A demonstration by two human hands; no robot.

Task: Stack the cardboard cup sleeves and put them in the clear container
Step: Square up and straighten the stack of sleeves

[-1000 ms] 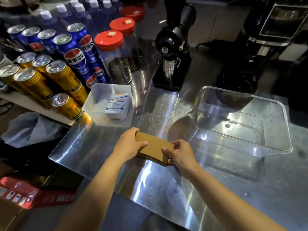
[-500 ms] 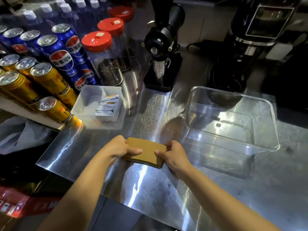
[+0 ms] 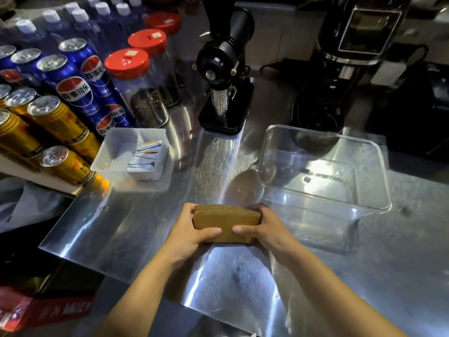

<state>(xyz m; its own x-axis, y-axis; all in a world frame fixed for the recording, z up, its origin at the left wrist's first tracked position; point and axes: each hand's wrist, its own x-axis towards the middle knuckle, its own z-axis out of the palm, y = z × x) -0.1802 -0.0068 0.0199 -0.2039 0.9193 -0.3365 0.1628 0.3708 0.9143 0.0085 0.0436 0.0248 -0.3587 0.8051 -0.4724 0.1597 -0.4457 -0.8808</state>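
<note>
A stack of brown cardboard cup sleeves (image 3: 226, 221) stands on its long edge on the steel counter (image 3: 145, 227), the layered edges showing on top. My left hand (image 3: 192, 229) grips its left end and my right hand (image 3: 263, 227) grips its right end, thumbs pressed on the near face. The clear container (image 3: 364, 205) sits to the right and a little farther back, with nothing in it. The stack is outside the container.
A white tray (image 3: 109, 152) with sachets lies at the left. Blue and gold cans (image 3: 73, 91), red-lidded jars (image 3: 138, 88) and bottles stand behind it. A black grinder (image 3: 226, 76) and a coffee machine (image 3: 340, 69) stand at the back.
Both hands have tipped the sleeve stack from lying flat up onto its edge and squeezed it together. The container has stayed put.
</note>
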